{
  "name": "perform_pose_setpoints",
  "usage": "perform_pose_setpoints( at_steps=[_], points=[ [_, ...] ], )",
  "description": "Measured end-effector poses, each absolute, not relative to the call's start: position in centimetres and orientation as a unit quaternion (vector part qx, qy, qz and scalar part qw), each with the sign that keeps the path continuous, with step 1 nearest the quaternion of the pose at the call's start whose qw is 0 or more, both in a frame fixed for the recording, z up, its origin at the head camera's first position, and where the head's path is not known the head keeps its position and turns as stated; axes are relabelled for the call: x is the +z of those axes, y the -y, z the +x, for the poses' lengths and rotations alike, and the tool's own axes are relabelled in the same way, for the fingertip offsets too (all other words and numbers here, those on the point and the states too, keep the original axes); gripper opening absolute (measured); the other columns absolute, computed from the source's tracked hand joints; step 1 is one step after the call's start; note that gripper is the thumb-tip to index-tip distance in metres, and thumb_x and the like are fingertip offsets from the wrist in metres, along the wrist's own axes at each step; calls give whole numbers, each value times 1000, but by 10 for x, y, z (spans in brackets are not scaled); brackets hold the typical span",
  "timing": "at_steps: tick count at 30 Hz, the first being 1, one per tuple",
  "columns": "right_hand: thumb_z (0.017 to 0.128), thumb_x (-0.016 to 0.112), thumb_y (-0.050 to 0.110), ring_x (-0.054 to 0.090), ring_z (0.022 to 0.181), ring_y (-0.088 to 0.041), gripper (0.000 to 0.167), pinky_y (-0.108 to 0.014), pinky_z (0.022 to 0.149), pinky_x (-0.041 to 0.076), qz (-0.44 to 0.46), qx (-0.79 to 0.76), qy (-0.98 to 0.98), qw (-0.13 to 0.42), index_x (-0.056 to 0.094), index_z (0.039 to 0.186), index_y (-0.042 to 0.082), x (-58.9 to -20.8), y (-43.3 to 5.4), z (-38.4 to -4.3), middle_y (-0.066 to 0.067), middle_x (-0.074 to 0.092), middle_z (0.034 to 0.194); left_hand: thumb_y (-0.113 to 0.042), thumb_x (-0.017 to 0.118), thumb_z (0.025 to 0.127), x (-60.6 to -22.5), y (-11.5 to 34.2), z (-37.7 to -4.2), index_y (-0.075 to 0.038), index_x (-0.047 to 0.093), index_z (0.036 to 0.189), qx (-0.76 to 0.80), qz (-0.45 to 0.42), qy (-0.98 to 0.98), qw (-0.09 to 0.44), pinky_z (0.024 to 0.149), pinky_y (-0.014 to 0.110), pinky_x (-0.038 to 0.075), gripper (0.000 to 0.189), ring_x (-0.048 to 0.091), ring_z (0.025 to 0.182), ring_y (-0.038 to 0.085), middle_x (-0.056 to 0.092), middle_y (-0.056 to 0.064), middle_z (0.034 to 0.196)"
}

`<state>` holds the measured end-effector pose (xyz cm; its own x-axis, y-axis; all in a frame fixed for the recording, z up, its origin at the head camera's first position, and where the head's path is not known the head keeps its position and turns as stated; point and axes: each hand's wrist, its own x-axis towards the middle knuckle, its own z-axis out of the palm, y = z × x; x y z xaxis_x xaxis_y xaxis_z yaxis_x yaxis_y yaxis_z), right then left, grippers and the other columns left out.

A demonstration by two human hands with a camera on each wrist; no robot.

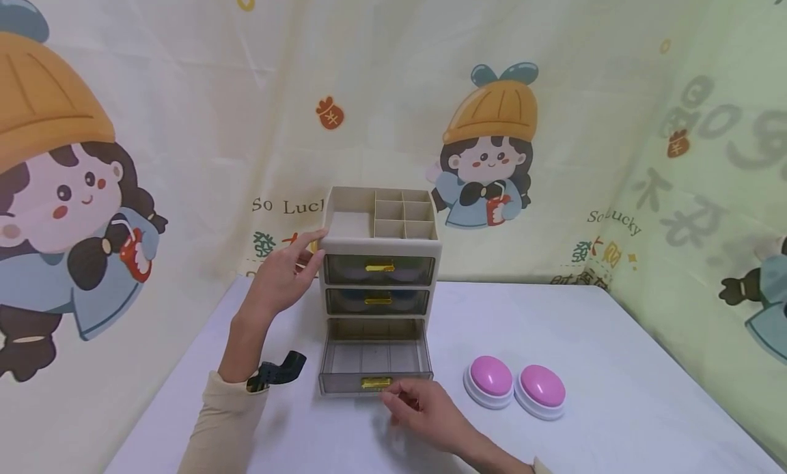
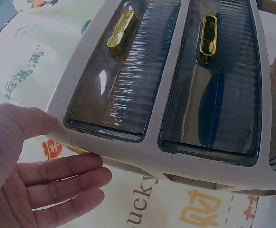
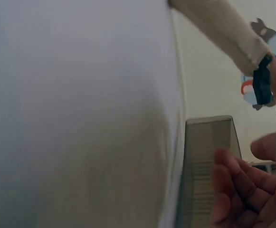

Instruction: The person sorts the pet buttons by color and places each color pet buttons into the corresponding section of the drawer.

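A small beige drawer cabinet [image 1: 381, 244] stands on the table, its two upper drawers closed. The clear bottom drawer [image 1: 344, 383] is pulled out, and no items show inside. At the cabinet's upper left edge, my left hand [image 1: 284, 276] rests with the thumb at the front corner. In the left wrist view, several fingers of that hand [image 2: 38, 171] extend loosely beside the cabinet's side. My right hand [image 1: 427, 412] is just beside the bottom drawer's gold handle [image 1: 376, 382], fingers loosely bent and holding nothing. Whether its fingertips touch the drawer, I cannot tell.
Two pink push buttons [image 1: 491, 376] with white bases sit side by side, right of the open drawer. The cabinet's top tray [image 1: 352, 225] has several compartments. A printed cloth [image 1: 381, 146] hangs behind the white table [image 1: 529, 324].
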<state>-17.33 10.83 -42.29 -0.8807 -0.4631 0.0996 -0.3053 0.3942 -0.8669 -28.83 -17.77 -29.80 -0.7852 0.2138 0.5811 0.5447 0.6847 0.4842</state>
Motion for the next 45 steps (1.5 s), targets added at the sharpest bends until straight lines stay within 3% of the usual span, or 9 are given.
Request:
perform_pose_setpoints(
  at_steps=[4, 19, 30, 45],
  points=[
    [102, 63, 36, 49, 65, 5, 23, -16, 58, 44, -296, -374, -879, -24, 74, 107, 18, -417, -110, -169, 19, 57, 71, -24, 57, 105, -298, 178, -288, -17, 54, 148, -332, -217, 883, 253, 74, 50, 60, 43, 72, 93, 33, 76, 18, 102],
    [102, 64, 36, 52, 66, 6, 25, -17, 58, 47, -288, -347, -891, -55, 76, 108, 15, -411, -127, -167, 21, 58, 71, -24, 57, 105, -298, 177, -288, -18, 54, 148, -335, -211, 884, 250, 74, 50, 60, 44, 72, 93, 34, 76, 19, 105],
    [100, 67, 33, 49, 62, 6, 11, -18, 53, 43, -246, -341, -902, -100, 73, 100, 24, -412, -158, -163, 21, 55, 70, -24, 57, 106, -299, 177, -289, -19, 53, 149, -332, -208, 886, 248, 73, 49, 60, 44, 73, 94, 34, 76, 18, 104],
    [96, 72, 24, 47, 60, 5, 7, -18, 52, 43, -213, -345, -902, -150, 76, 99, 19, -419, -187, -161, 22, 53, 67, -22, 57, 105, -299, 177, -289, -15, 54, 148, -331, -215, 884, 251, 72, 49, 60, 43, 73, 93, 35, 76, 19, 104]
  ],
)
